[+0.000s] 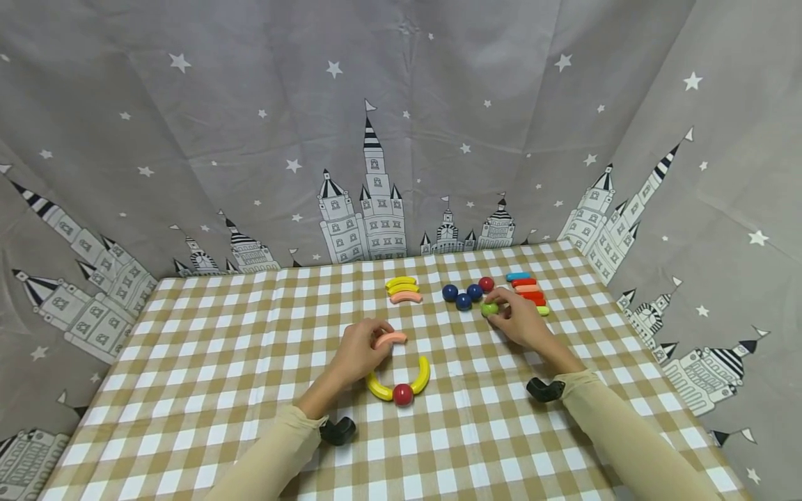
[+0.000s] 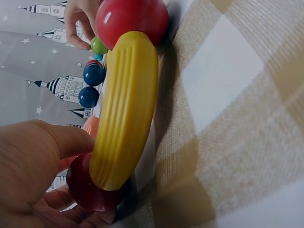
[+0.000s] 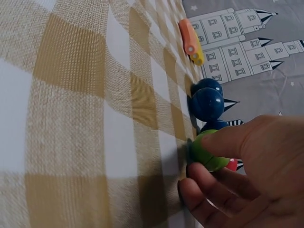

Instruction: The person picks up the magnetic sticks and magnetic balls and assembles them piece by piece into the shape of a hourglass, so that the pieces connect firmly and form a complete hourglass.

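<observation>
My left hand [image 1: 362, 346] has its thumb and fingers around a dark red ball [image 2: 84, 183], which the hand hides in the head view. That ball meets one end of a ribbed yellow curved piece [image 2: 126, 114]; a bright red ball [image 1: 403, 395] sits at its other end. A second yellow curved piece [image 1: 422, 376] rises from the bright ball's right side. Beside my left fingertips lies a salmon curved piece [image 1: 391, 339], forming the top of this ring. Farther right, my right hand [image 1: 521, 317] pinches a green ball [image 1: 489, 309] close to the cloth.
Three dark blue balls [image 1: 463, 301] and another red ball [image 1: 486, 284] cluster left of and behind the right hand. Coloured curved pieces [image 1: 523, 282] are lined up at its far side, partly covered. Two yellow pieces [image 1: 402, 281] and a salmon one [image 1: 406, 297] lie at back centre.
</observation>
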`<control>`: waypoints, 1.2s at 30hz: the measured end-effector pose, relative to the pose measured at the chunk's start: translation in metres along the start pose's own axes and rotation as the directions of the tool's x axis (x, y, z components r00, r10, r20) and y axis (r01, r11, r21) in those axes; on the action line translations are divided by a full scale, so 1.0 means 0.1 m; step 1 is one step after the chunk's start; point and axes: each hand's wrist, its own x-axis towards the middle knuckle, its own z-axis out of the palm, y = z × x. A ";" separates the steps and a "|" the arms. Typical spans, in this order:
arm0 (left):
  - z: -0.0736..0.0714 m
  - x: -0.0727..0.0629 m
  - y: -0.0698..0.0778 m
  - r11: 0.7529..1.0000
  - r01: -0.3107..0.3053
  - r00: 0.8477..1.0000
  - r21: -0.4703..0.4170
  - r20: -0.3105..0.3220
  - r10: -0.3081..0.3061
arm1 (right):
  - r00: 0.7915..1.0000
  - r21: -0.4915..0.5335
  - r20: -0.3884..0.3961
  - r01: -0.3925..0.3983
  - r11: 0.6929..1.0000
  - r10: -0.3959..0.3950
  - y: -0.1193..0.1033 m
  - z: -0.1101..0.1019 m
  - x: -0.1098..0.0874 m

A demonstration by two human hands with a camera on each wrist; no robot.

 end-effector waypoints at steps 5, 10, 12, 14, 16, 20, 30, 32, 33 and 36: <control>0.00 0.01 -0.02 1.000 -0.011 1.000 -0.002 -0.008 0.011 | 1.000 0.005 0.005 0.025 1.000 -0.025 0.00 -0.03 -0.01; -0.01 0.00 -0.02 1.000 -0.022 1.000 0.000 -0.017 0.022 | 0.998 0.028 0.003 0.058 0.998 -0.058 0.00 -0.05 -0.02; -0.01 0.00 -0.02 1.000 -0.023 1.000 0.001 -0.018 0.023 | 0.998 0.026 0.010 0.061 0.998 -0.061 0.01 -0.04 -0.02; -0.02 -0.01 -0.01 1.000 -0.015 1.000 0.001 -0.016 0.015 | 0.998 0.012 0.024 0.064 0.998 -0.064 0.01 -0.04 -0.01; -0.02 -0.01 0.00 1.000 -0.007 1.000 -0.005 -0.014 0.007 | 0.997 -0.003 0.042 0.063 0.998 -0.063 0.01 -0.05 -0.02; -0.04 -0.01 0.01 1.000 0.010 1.000 -0.023 -0.009 -0.010 | 0.995 -0.007 0.068 0.076 0.997 -0.075 -0.01 -0.07 -0.05; -0.04 -0.02 0.01 0.999 0.009 1.000 -0.035 -0.003 -0.009 | 0.989 0.115 0.068 0.121 0.986 -0.129 -0.14 -0.06 -0.12; -0.05 -0.03 0.02 0.999 0.014 1.000 -0.045 0.002 -0.014 | 0.988 0.144 0.060 0.134 0.981 -0.143 -0.18 -0.05 -0.13; -0.05 -0.03 0.02 0.998 0.017 1.000 -0.052 0.005 -0.017 | 0.987 0.159 0.058 0.139 0.977 -0.150 -0.19 -0.03 -0.14; -0.06 -0.04 0.04 0.997 0.029 0.999 -0.075 0.017 -0.028 | 0.985 0.176 0.064 0.147 0.973 -0.161 -0.23 0.00 -0.15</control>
